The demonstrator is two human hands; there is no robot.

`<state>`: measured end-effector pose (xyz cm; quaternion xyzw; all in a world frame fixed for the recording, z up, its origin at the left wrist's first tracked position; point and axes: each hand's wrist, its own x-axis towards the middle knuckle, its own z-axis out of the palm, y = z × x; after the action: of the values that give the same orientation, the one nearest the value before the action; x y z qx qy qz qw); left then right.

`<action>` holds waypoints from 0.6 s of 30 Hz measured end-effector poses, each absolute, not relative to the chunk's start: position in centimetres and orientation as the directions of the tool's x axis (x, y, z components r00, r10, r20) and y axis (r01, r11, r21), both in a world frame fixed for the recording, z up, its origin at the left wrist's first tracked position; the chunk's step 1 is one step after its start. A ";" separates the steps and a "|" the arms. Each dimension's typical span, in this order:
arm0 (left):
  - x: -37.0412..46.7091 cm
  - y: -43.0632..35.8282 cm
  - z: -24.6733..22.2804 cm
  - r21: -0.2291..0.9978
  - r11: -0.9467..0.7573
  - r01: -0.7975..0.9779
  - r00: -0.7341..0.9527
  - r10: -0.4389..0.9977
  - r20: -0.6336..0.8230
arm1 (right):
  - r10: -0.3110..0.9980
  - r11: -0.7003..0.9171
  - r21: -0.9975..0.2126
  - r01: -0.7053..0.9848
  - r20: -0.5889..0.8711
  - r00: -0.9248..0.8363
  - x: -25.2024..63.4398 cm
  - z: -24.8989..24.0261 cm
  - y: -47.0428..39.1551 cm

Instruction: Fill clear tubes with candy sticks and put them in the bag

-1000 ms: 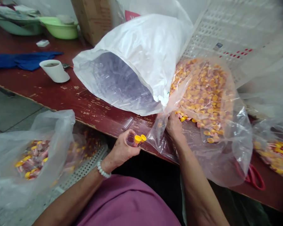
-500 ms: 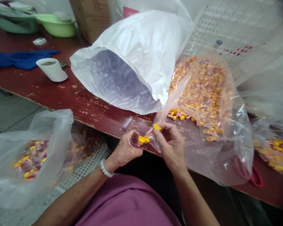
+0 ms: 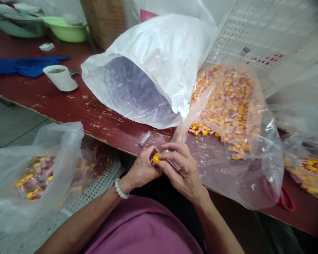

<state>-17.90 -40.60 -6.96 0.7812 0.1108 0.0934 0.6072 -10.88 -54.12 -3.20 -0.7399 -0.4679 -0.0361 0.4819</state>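
Observation:
In front of my body, my left hand (image 3: 143, 170) is closed around a small tube with a yellow cap (image 3: 156, 158) showing at its top. Most of the tube is hidden by my fingers. My right hand (image 3: 180, 170) meets it from the right, thumb and fingertips pinched at the yellow cap. A loose clear plastic tube (image 3: 145, 139) lies on the dark red table (image 3: 106, 120), just beyond my left hand. Behind it, a white sack (image 3: 164, 46) lies with its mouth toward me, full of clear tubes (image 3: 135, 88).
A clear bag (image 3: 254, 180) of yellow-capped red-and-white pieces (image 3: 228, 95) spreads at right, near a white basket (image 3: 270, 31). Another such bag (image 3: 66, 141) sits lower left. A white cup (image 3: 60, 79), blue cloth (image 3: 23, 66) and green basin (image 3: 71, 32) stand at left.
My right hand has moved left and brought its yellow-capped piece to the tube in my left hand. Of the two yellow caps seen there before, one now shows clearly.

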 end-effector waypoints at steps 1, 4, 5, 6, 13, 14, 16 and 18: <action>-17.9 -40.6 -6.9 0.961 -0.268 0.064 0.956 0.293 0.018 | 0.625 -0.117 -0.680 0.724 0.516 0.586 -10.5 -2.9 -54.3; -18.0 -40.8 -6.9 0.916 -0.395 0.065 0.957 0.284 0.055 | 0.362 -0.216 -0.723 0.657 0.565 0.741 -9.2 -2.5 -54.1; -18.0 -41.0 -6.9 0.896 -0.439 0.057 0.961 0.266 0.069 | 0.269 -0.248 -0.716 0.653 0.596 0.756 -9.0 -2.6 -53.6; -17.9 -41.3 -7.0 0.875 -0.483 0.044 0.967 0.241 0.084 | 0.220 -0.275 -0.692 0.668 0.631 0.744 -8.9 -2.9 -53.1; -18.1 -42.1 -7.8 0.952 -0.304 0.025 0.982 0.185 0.033 | 0.398 -0.235 -0.710 0.664 0.553 0.732 -9.3 -5.2 -50.5; -18.2 -41.9 -7.8 0.982 -0.178 0.068 0.980 0.198 -0.032 | 0.324 -0.215 -0.778 0.590 0.513 0.795 -8.7 -5.1 -50.9; -18.4 -41.4 -7.9 0.983 0.066 0.173 0.970 0.162 -0.182 | 0.195 -0.186 -0.855 0.485 0.452 0.870 -6.9 -5.0 -51.8; -18.5 -41.1 -7.8 0.934 0.235 0.268 0.950 0.095 -0.296 | 0.119 -0.208 -0.860 0.467 0.451 0.884 -5.4 -4.9 -52.4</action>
<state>-18.48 -41.12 -7.77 0.6159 0.1473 -0.0558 0.7719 -5.45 -52.43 -4.88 -0.7636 -0.1919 -0.1450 0.5993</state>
